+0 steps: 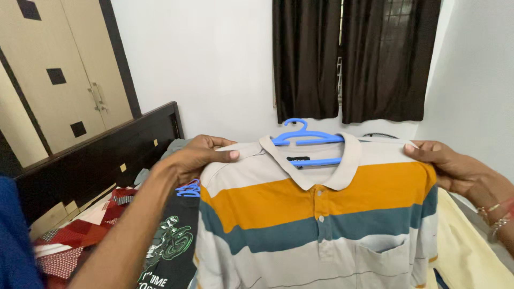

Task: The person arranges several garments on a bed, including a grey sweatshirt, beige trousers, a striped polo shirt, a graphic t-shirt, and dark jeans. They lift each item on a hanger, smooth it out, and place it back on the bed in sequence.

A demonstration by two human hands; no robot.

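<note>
Striped polo shirt (321,225): cream body with a mustard band across the chest and a teal band below it, cream collar, buttoned placket, chest pocket; held up in mid-frame of the head view, facing the wearer. Blue plastic hanger (306,138): seated inside the collar, hook rising above the neckline, bar visible through the neck opening. Left hand (201,155): closed over the shirt's shoulder seam on that side, thumb on the front of the cloth, fingers curled behind. Right hand (441,160): pinching the opposite shoulder, fingers closed on the fabric edge; bangles at the wrist. Black printed T-shirt (171,246): below the left forearm, on a second blue hanger (188,188). Bed (80,225): patterned red-and-white cloth, dark headboard behind. Background: wardrobe (59,69), dark curtains (353,59), white wall.
</note>
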